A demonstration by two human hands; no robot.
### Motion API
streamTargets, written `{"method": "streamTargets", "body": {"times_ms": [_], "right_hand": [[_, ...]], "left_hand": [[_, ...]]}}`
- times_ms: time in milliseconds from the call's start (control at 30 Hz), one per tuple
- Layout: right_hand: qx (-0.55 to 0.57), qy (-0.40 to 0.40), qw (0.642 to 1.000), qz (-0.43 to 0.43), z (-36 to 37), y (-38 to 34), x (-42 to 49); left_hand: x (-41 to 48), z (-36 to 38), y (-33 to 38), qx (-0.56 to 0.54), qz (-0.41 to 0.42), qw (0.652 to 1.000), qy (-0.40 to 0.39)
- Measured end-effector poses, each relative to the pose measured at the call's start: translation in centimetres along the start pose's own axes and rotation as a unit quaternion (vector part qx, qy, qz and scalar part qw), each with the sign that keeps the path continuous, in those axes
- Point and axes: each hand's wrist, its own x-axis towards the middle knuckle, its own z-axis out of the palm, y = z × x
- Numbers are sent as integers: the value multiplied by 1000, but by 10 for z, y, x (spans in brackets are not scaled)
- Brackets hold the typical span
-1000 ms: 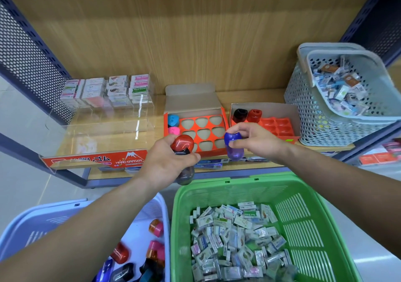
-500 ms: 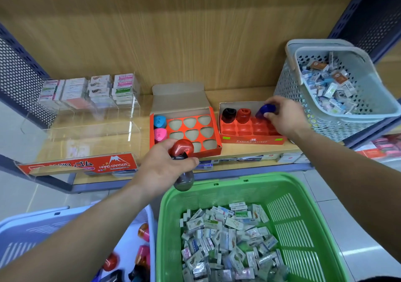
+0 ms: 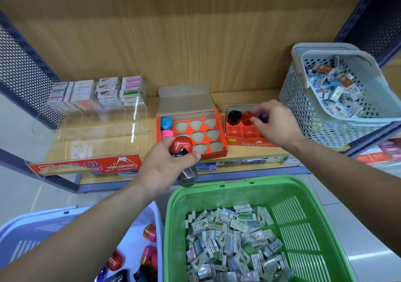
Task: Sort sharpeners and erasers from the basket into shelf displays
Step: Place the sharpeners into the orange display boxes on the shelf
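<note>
Wood-grain back panel (image 3: 195, 32); perforated side panel (image 3: 21, 69) (dark blue); pale floor tiles (image 3: 358, 227).

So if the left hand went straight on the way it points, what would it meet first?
Probably the orange slotted box, at its empty front slots, led by the red sharpener the left hand grips; depth is unclear.

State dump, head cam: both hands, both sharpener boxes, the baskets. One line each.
left hand: grips red sharpener and dark sharpener together.
right hand: pinches purple sharpener at Faber-Castell box's back row.
orange box: lid open; blue sharpener, pink sharpener in; other visible slots empty.
Faber-Castell box: black sharpener, second red sharpener seated.
green basket: holds erasers.
grey basket: on shelf, holds erasers.
</note>
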Motion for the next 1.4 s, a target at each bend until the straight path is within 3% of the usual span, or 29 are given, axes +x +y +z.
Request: {"method": "streamTargets", "body": {"times_ms": [67,200,333,567,733,1000,1233,1400], "right_hand": [[112,-95,989,-12,0,-42,-20],[356,-285,890,-12,15,-107,-58],[433,-320,843,1,27,-137,-75],[441,-333,833,28,27,-130,-72],[434,-311,844,43,25,-123,-66],[439,-287,850,48,36,-122,-68],[313,-157,935,52,30,-64,-37],[128,-42,989,63,22,-22,-3]], "left_hand": [[0,-5,0,-12,-8,1000,15],[-1,-9,6,-48,-13,998,46],[-7,-9,14,-81,-17,995,51],[-11,-20,14,-100,-20,995,4],[-8,-25,9,-31,-2,999,-14],[-6,-21,4,-16,-10,1000,-9],[0,-14,-4,-25,-48,998,-43],[-1,-14,-9,-24,-22,997,-72]]}}
